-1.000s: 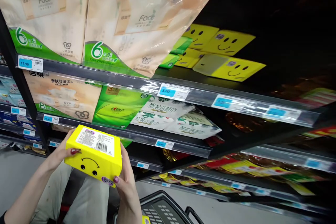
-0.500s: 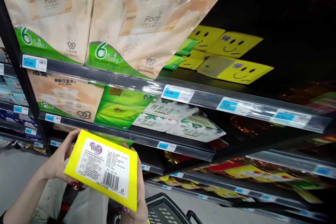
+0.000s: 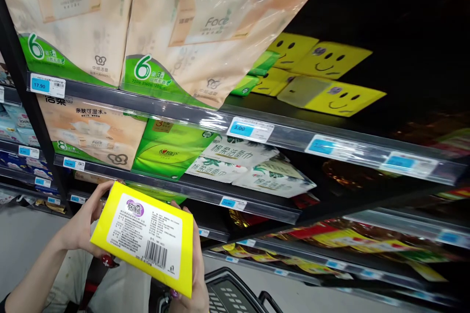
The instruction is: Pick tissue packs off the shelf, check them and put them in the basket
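Observation:
A yellow tissue pack [image 3: 143,237] is held in front of me, its white label with small print and a barcode facing up toward the camera. My left hand [image 3: 79,230] grips the pack's left end, the thumb with a dark red nail below it. Around the right end wraps my right hand [image 3: 198,269], most of its fingers hidden behind the pack. Matching yellow packs with smiley faces [image 3: 340,98] lie stacked on the shelf at right, beside some green packs [image 3: 244,84].
Large peach tissue bundles [image 3: 176,24] overhang the upper shelf edge [image 3: 176,110]. Below are a green bundle [image 3: 167,149] and white face-towel packs [image 3: 273,178]. A black shopping basket [image 3: 235,296] sits low beside my right hand. Several price tags line the shelves.
The view has shifted very slightly. Both hands keep their hold on the yellow pack, which stays almost in the same place.

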A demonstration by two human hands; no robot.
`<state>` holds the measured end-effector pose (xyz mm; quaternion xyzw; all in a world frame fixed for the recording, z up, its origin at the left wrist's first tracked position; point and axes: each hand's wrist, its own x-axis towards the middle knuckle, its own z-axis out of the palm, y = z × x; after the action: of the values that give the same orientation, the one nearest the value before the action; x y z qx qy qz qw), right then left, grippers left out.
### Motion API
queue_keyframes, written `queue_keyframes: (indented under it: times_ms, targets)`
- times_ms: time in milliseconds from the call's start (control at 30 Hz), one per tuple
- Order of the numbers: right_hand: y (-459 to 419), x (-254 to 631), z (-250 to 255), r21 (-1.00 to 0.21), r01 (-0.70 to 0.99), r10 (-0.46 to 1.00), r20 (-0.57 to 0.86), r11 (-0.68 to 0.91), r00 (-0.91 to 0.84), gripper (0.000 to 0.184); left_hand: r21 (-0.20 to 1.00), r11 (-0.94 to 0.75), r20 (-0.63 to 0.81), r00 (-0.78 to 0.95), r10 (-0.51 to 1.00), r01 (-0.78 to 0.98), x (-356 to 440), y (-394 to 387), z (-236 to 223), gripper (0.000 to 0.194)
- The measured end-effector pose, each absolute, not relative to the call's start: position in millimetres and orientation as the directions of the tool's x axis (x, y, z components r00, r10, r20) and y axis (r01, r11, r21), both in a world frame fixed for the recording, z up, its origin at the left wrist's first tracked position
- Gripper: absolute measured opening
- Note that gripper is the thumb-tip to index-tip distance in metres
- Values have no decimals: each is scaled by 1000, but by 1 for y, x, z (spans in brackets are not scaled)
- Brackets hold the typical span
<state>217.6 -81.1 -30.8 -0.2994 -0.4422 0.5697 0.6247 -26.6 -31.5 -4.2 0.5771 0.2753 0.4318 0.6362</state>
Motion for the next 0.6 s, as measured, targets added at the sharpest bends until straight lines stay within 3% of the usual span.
queue_keyframes:
  times_ms: [100,233,400,433,500,567,600]
  targets:
    - [-83,220,-29,-879,-453,981,187,147,-44,139,974,-61,161,476,865,-219,-29,-31,-3,124]
    - [-87,231,-33,-855,-519,993,50,-14,-110,148,985,-140,173,486,857,-104,-32,-33,-7,119]
    - [-123,259,-86,-801,-493,941,-287,-340,-182,110,947,-273,99,655,749,169,-9,-51,-59,112]
    - [-136,269,-104,-810,-460,929,-350,-363,-118,104,930,-266,26,678,734,252,-4,-57,-78,112]
    - [-167,297,-143,-873,-276,858,-465,-403,217,91,799,-302,-159,668,727,519,1,-71,-119,97]
    - [-203,331,-178,-822,-3,621,-432,-569,654,87,580,-398,-261,624,737,711,-5,-82,-157,81]
    - [-222,348,-194,-753,45,495,-385,-657,779,90,470,-432,-288,596,749,770,-11,-86,-173,71]
